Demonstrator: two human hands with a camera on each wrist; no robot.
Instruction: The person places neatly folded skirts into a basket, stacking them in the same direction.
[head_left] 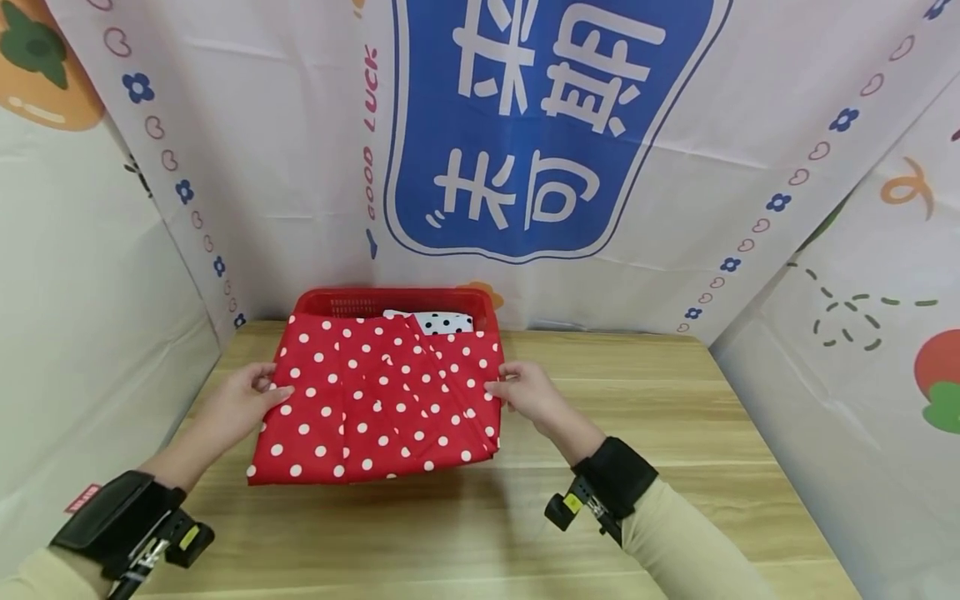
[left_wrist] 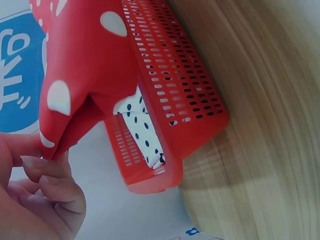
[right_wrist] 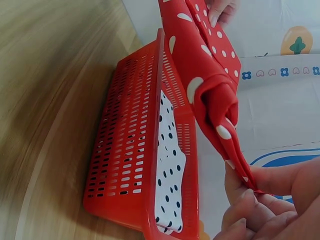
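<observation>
A folded red cloth with white dots [head_left: 382, 400] is held up between both hands, above and in front of a red plastic basket [head_left: 397, 296]. My left hand [head_left: 251, 398] pinches its left edge between thumb and fingers. At the opposite edge my right hand [head_left: 528, 392] pinches the cloth the same way. Inside the basket lies a white cloth with black dots [right_wrist: 170, 170], partly hidden by the red one in the head view. Both wrist views show the red cloth [left_wrist: 90, 65] raised over the basket's rim [left_wrist: 172, 165].
The basket stands on a wood-grain table [head_left: 615, 467], near its back edge. Printed white sheeting [head_left: 300, 167] hangs behind the table and along both sides. Each wrist carries a black strap [head_left: 618, 475] with a small camera.
</observation>
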